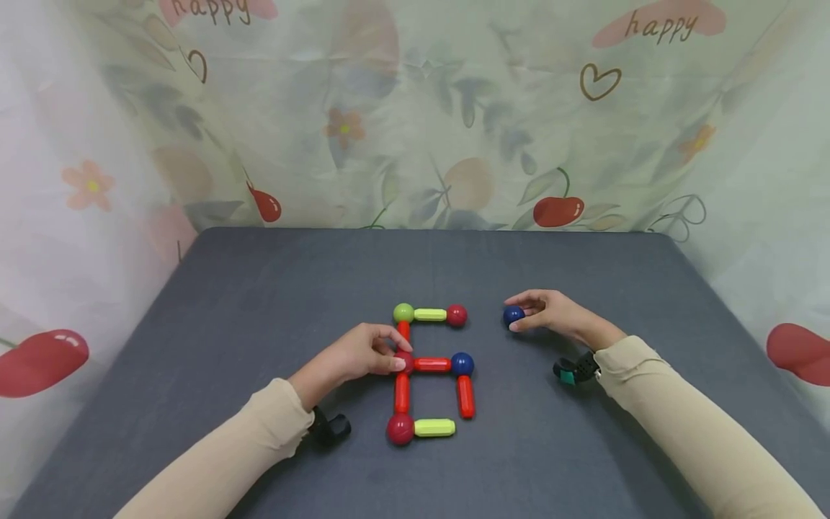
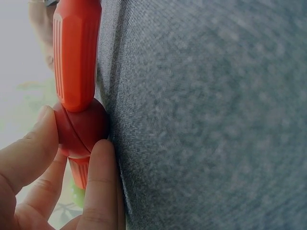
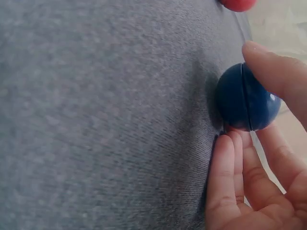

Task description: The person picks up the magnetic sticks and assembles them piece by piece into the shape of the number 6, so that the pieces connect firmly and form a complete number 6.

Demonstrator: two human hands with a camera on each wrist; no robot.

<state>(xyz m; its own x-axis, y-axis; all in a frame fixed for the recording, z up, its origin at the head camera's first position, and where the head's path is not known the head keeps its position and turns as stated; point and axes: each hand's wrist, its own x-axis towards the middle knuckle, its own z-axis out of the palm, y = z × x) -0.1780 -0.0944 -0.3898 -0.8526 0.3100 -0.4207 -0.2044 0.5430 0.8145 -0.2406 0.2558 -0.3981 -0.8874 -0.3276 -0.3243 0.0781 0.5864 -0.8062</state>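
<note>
My left hand (image 1: 355, 353) pinches the dark red ball (image 2: 91, 125) at the middle left joint of a figure of coloured rods and balls lying on the table. Red rods run from that ball up, down and to the right; in the left wrist view one red rod (image 2: 76, 57) meets it. To the right of the figure, my right hand (image 1: 563, 315) holds a loose blue ball (image 3: 232, 98) between thumb and fingers, close against the table cloth. A second blue ball (image 1: 462, 364) joins the middle red rod (image 1: 433, 365) to another red rod (image 1: 466, 398) pointing down.
At the figure's top, a green ball (image 1: 403, 313), a yellow-green rod (image 1: 430, 315) and a red ball (image 1: 457, 316) form a row. Below, a red ball (image 1: 400, 429) carries another yellow-green rod (image 1: 435, 428). Dark grey cloth covers the table (image 1: 259, 281); a patterned curtain (image 1: 415, 108) hangs behind.
</note>
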